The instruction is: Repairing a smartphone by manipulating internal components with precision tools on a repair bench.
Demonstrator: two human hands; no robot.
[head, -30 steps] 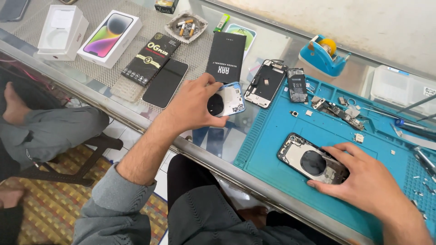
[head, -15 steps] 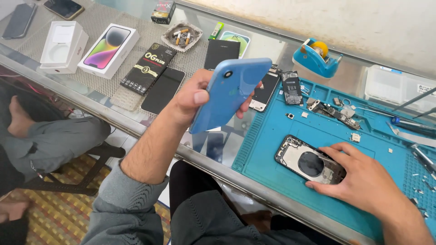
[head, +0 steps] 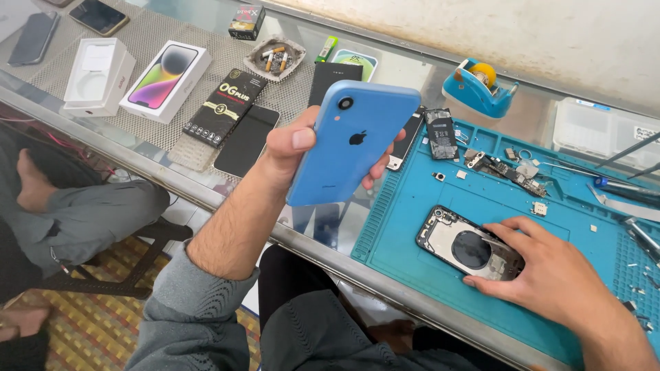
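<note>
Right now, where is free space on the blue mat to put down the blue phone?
Bare mat lies between the opened phone shell and the mat's left edge, and also between the shell and the circuit board. The right side near the tools is crowded with small parts.

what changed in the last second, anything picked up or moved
The left hand took hold of the blue phone back that lay on the glass counter and lifted it up toward the camera, back side facing out. The right hand stayed resting on the open phone frame on the blue mat. Boxes, parts and tape dispenser did not move.
</note>
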